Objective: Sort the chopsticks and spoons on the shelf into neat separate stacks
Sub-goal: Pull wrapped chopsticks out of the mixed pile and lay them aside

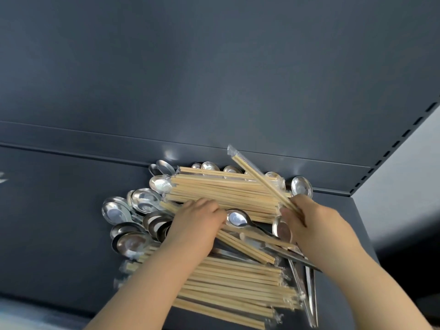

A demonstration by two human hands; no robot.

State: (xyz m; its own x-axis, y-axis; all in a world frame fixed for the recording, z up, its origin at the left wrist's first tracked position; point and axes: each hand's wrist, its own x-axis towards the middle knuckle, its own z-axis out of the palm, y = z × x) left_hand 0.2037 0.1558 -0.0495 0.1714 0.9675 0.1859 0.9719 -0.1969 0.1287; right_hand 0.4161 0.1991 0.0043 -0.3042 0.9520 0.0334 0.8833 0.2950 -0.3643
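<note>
Two hands are working in the pile. The right hand (307, 217) is pinching one wrapped pair of chopsticks (259, 179) between closed fingers; its long axis is slanting up and to the left, toward the back wall (214, 67). The left hand (197, 222) is lying palm-down with fingers curled on the rear chopstick stack (223, 194), whose sticks are running left to right. A nearer chopstick stack (238, 287) is lying the same way. Metal spoons (119, 210) are scattered around both, on the dark shelf (52, 210).

dark shelf (59, 210), chopsticks (226, 194), spoons (140, 201)
</note>
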